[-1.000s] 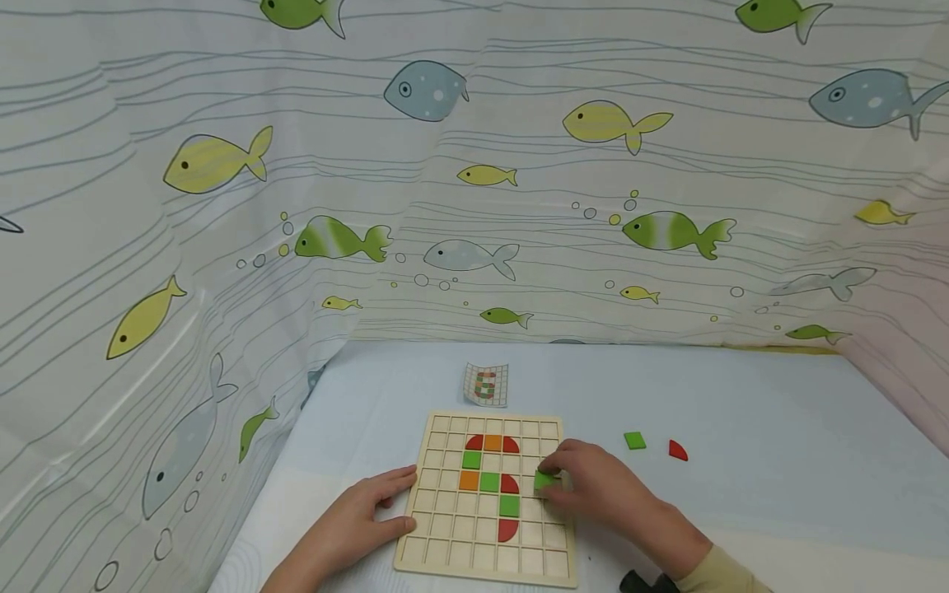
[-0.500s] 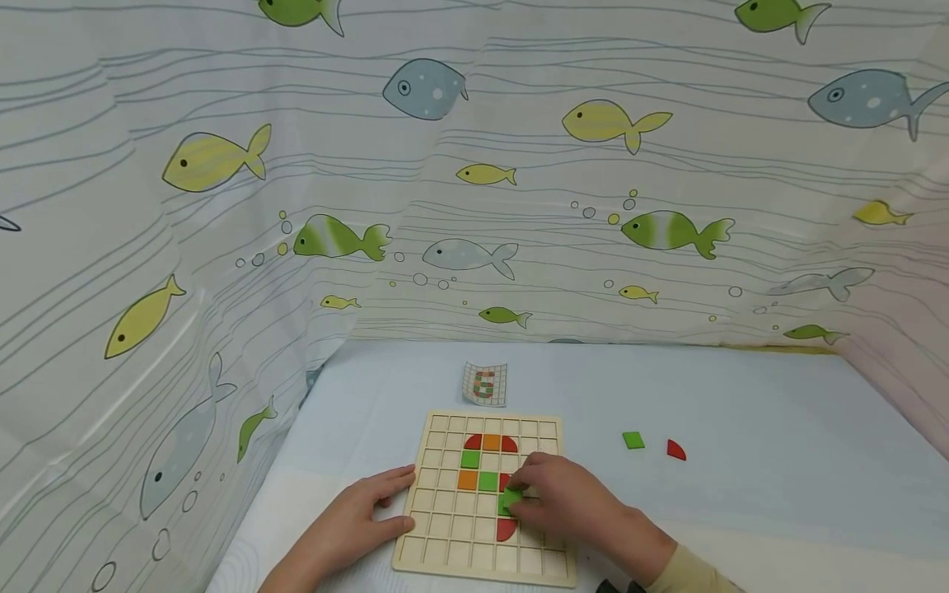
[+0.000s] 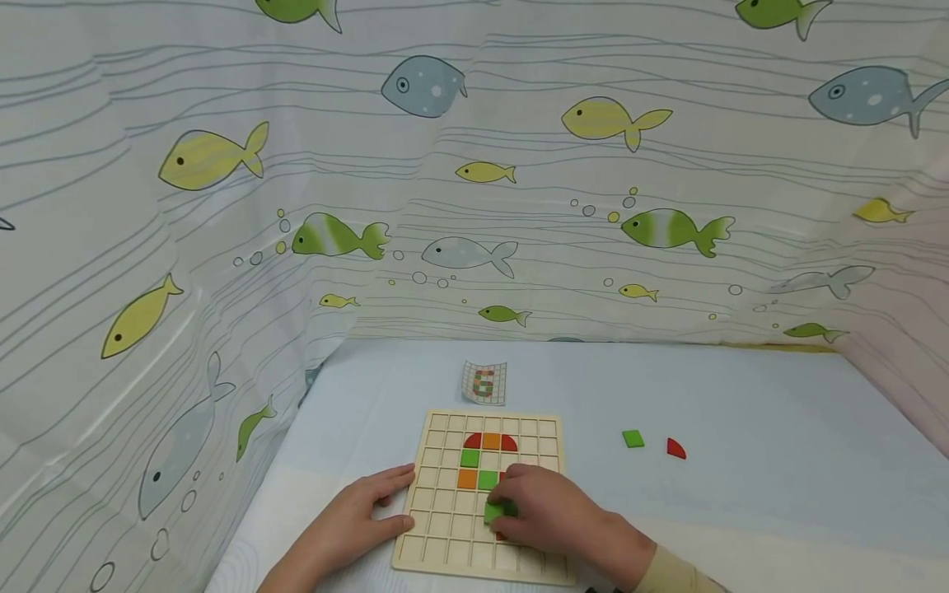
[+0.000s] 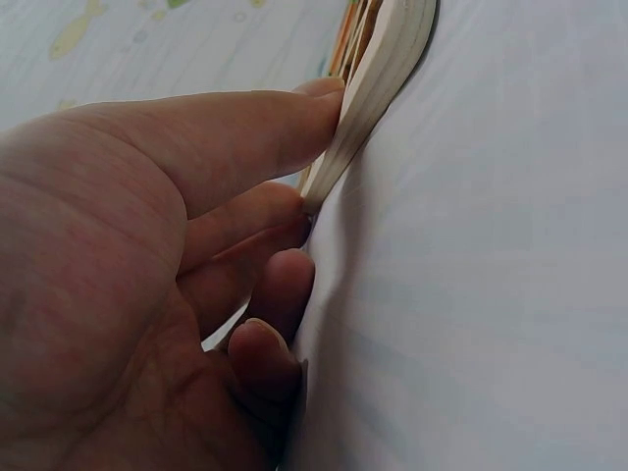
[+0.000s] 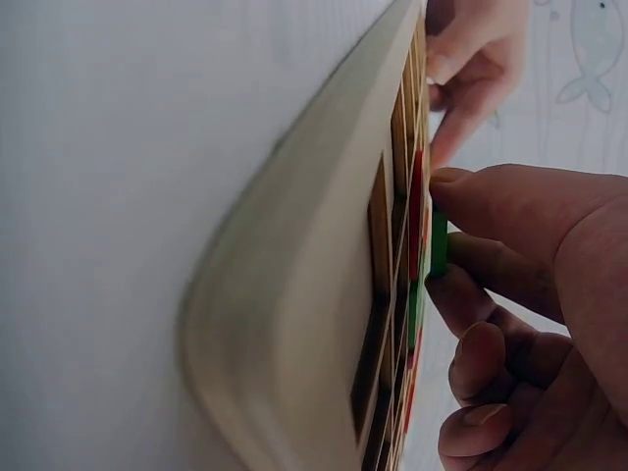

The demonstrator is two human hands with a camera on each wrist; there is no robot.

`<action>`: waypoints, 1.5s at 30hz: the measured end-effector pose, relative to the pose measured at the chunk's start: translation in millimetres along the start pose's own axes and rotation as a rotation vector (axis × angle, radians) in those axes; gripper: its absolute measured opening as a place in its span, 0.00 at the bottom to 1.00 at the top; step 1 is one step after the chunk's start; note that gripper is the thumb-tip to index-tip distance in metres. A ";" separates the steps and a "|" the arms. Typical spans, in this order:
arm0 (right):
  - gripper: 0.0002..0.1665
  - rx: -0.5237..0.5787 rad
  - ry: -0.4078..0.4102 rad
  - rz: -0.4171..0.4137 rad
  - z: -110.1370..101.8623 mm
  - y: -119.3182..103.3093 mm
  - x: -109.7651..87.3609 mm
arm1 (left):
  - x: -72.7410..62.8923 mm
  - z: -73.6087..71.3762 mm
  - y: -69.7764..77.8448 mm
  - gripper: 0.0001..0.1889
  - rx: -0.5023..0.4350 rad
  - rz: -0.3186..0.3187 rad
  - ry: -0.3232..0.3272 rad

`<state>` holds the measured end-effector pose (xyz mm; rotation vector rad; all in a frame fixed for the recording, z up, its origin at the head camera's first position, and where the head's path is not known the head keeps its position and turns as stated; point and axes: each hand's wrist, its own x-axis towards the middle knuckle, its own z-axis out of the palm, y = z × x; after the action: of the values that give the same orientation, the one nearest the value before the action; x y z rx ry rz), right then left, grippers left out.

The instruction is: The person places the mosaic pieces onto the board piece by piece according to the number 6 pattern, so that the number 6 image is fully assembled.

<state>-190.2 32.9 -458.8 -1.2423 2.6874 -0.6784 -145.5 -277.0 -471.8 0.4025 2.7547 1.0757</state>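
Observation:
My right hand (image 3: 552, 509) pinches a green square tile (image 3: 493, 513) between thumb and fingers, over the lower middle of a wooden grid board (image 3: 441, 548). In the right wrist view, the green tile (image 5: 440, 245) stands at the board's surface, close above the cells. My left hand (image 3: 363, 515) rests against the board's left edge, thumb and fingers spread along it. The left wrist view has the thumb (image 4: 304, 128) touching the board's side (image 4: 368, 108). Red, orange and green tiles sit in the grid, including an orange square (image 3: 468, 478); my right hand covers some of them.
Behind the board lies a small pattern card (image 3: 484, 384) with a coloured figure on a grid. To the right, a green square tile (image 3: 633, 438) and a red quarter-round tile (image 3: 675, 448) lie on the pale tabletop (image 3: 741, 494). A fish-print curtain (image 3: 549, 206) surrounds the table.
My right hand has moved left across the board with the green square tile, from its right side to the lower middle. My left hand has stayed at the left edge.

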 end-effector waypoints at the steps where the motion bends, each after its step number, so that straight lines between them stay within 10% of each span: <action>1: 0.10 -0.003 0.000 -0.014 0.2 -0.9 0.2 | -0.1 -0.1 -0.1 0.36 -0.002 0.000 -0.001; 45: 0.15 -0.008 -0.076 -0.021 1.7 -19.2 7.6 | 0.7 -1.7 1.2 0.37 0.000 -0.020 -0.024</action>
<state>-181.3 15.7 -451.3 -1.2732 2.6216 -0.6110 -146.3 -277.0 -469.8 0.3848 2.7320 1.0589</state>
